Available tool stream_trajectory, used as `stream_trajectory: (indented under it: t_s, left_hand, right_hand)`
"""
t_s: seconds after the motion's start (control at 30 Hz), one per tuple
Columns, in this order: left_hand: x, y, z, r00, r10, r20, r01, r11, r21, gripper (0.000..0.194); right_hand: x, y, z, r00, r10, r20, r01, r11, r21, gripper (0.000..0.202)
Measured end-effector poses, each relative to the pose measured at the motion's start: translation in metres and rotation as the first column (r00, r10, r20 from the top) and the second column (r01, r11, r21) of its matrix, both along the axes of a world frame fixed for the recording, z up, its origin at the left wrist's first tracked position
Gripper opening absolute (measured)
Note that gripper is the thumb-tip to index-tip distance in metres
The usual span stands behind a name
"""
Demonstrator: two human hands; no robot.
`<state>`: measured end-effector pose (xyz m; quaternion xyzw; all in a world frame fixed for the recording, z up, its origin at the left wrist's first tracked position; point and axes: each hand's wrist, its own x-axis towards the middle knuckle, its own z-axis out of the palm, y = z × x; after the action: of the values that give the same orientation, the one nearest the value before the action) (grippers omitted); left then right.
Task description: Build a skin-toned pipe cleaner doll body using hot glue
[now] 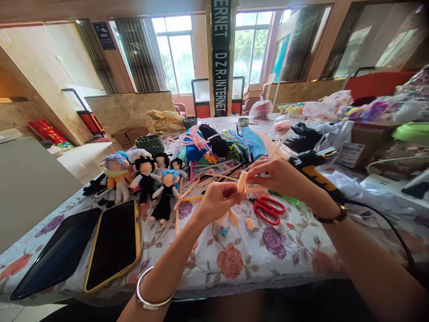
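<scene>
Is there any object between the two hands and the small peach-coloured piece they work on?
Nothing visible is. The left hand and right hand both touch the peach-coloured piece directly, above the flowered tablecloth. The red scissors lie on the cloth below the hands, apart from them.

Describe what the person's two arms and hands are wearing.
Both forearms are bare, with no sleeves in view. The left hand has a plain silver bangle on its wrist. The right hand has a dark band with gold-toned parts on its wrist, and a thin ring on one finger.
</scene>
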<state>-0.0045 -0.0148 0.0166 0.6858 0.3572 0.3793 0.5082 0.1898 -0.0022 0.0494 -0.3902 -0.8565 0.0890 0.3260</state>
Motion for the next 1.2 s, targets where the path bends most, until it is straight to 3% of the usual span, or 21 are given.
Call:
stream_trajectory:
  t_s: [0.07,0.17,0.43,0.6,0.93,1.2]
  left_hand:
    - [0.001,-0.001,0.002,0.999,0.005,0.041,-0.005,1.000,-0.009,0.032]
    - [0.001,-0.003,0.005,0.994,0.052,0.099,-0.050,0.999,-0.020,0.033]
    - [-0.001,-0.001,0.003,0.976,0.150,0.160,-0.150,0.989,-0.016,0.037]
    - [-0.002,0.000,0.002,0.950,0.237,0.201,-0.236,0.971,-0.033,0.036]
    - [-0.003,0.003,-0.001,0.936,0.288,0.202,-0.306,0.950,0.064,0.032]
    - [-0.002,0.002,0.000,0.944,0.259,0.203,-0.263,0.965,-0.009,0.030]
  right_hand:
    - [0.001,0.000,0.000,1.000,0.014,-0.028,-0.016,0.997,-0.076,0.016]
    - [0.000,0.000,0.000,0.999,-0.005,-0.041,0.001,0.996,-0.088,0.019]
    - [-0.010,-0.004,-0.001,0.993,-0.117,0.029,0.116,0.992,0.053,0.016]
    - [-0.015,-0.006,-0.004,0.991,-0.087,0.098,0.068,0.981,0.180,0.022]
    - [-0.029,-0.015,-0.003,0.960,-0.087,0.264,-0.013,0.935,0.355,0.021]
    - [-0.024,-0.012,-0.003,0.965,-0.130,0.227,0.024,0.908,0.419,0.018]
